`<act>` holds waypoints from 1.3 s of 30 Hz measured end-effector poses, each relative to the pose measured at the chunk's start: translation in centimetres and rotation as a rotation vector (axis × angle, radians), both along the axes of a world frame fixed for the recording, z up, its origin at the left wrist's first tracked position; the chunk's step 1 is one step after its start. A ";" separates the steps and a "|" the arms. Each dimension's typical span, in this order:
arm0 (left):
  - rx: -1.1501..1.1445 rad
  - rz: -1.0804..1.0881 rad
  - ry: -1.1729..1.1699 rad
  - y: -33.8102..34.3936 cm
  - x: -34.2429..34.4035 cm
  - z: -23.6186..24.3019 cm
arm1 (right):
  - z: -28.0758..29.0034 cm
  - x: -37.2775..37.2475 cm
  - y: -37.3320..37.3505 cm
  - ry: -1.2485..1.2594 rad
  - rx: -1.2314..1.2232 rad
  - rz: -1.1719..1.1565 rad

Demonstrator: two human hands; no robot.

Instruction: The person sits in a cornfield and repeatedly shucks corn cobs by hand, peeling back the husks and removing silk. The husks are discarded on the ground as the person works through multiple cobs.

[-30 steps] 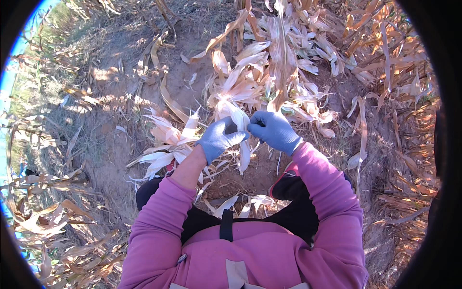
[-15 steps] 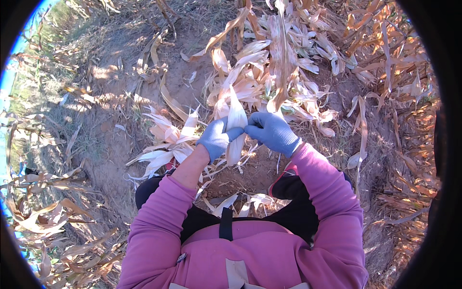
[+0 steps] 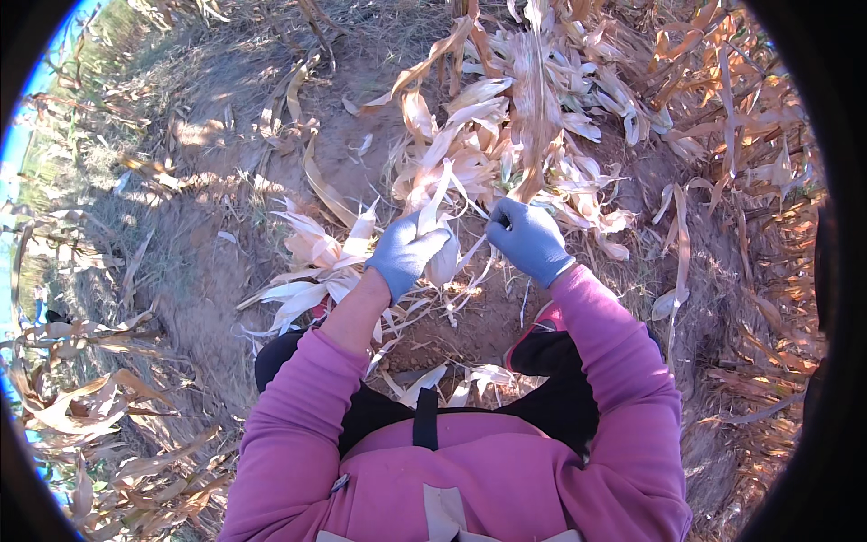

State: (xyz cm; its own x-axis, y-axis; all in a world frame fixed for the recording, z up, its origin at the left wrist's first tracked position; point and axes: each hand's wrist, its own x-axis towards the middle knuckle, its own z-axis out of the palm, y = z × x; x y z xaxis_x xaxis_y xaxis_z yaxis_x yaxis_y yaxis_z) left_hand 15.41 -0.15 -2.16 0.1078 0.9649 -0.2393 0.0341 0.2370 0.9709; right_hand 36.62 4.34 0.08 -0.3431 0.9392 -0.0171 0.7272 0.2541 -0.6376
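**Corn ear held between both gloved hands, husk partly peeled**

Head view: the left hand (image 3: 406, 251), in a blue glove, is closed around a pale corn ear (image 3: 441, 253) at chest height above bare soil (image 3: 226, 271). The right hand (image 3: 528, 239) pinches a thin husk strip (image 3: 474, 212). The husk looks dry, papery, light and prone to tearing; hold is best at the firm ear body. Curled, brittle husk litter (image 3: 506, 135) lies beyond.

We see the left hand (image 3: 405, 253), gloved blue, closed around a husked corn ear (image 3: 442, 257), while the right hand (image 3: 531, 239) pinches a pale husk strip (image 3: 476, 256) over bare soil (image 3: 226, 271).
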 end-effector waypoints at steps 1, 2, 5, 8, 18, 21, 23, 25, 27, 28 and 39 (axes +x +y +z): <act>-0.019 0.000 0.042 0.2 -0.3 0.2 | 0.0 -0.2 0.1 0.019 0.022 -0.005; -0.038 -0.004 0.083 0.3 -0.6 0.6 | 0.2 -0.3 0.2 0.038 0.044 -0.013; -0.039 0.063 -0.088 0.4 -1.6 0.1 | -0.5 0.0 0.9 0.029 0.137 -0.045; -0.046 0.109 -0.257 0.8 -2.3 1.2 | -0.8 1.4 1.8 -0.001 0.140 -0.073; -0.169 0.003 -0.005 0.5 -0.9 1.5 | 2.1 -1.5 -0.2 0.592 -0.598 0.038; -0.213 -0.022 -0.013 0.3 -0.1 2.1 | 1.5 -1.6 -0.4 0.577 -0.650 0.117; -0.203 -0.043 -0.034 0.3 -0.1 1.8 | 0.9 -1.5 -0.4 0.505 -0.651 0.173; -0.194 -0.074 -0.030 0.4 -0.3 1.2 | 0.9 -1.5 -0.4 0.451 -0.650 0.179; -0.190 -0.095 -0.031 0.4 -0.1 1.2 | 1.0 -1.4 -0.5 0.398 -0.649 0.183; -0.187 -0.105 -0.031 0.4 -0.1 1.1 | 1.1 -1.4 -0.5 0.374 -0.635 0.196; -0.091 -0.256 0.103 0.3 -0.4 1.1 | 1.0 -1.4 -0.8 0.230 -0.437 0.229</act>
